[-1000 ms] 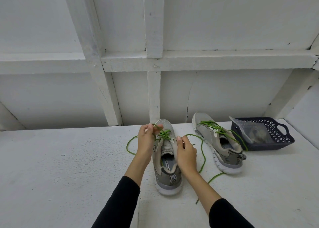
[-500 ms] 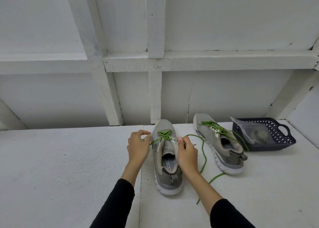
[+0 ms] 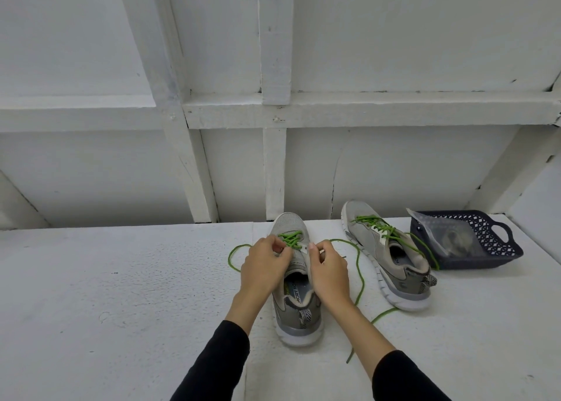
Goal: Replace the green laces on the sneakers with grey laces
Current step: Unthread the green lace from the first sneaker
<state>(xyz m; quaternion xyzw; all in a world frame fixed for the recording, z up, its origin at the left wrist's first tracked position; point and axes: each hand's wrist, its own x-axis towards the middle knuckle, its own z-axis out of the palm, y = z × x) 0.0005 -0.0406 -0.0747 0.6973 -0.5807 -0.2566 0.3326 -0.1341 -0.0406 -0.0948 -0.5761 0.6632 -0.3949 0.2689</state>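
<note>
Bag (image 3: 449, 236) contents in basket (image 3: 501, 249) indistinct.

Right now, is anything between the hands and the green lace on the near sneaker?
Nothing visible. Both hands, left and right, are already at the green lace on the near sneaker.

**Two grey sneakers, green laces partly undone**

The near sneaker (image 3: 293, 282) stands upright at the middle of the surface, toe toward the back edge. Its green lace (image 3: 290, 239) stays threaded only across the front eyelets; the loose ends trail left and right onto the surface. My second sneaker (image 3: 387, 253) sits to the right, near the back edge, heel angled toward the front, its own green lace (image 3: 383, 229) fully threaded.
</note>
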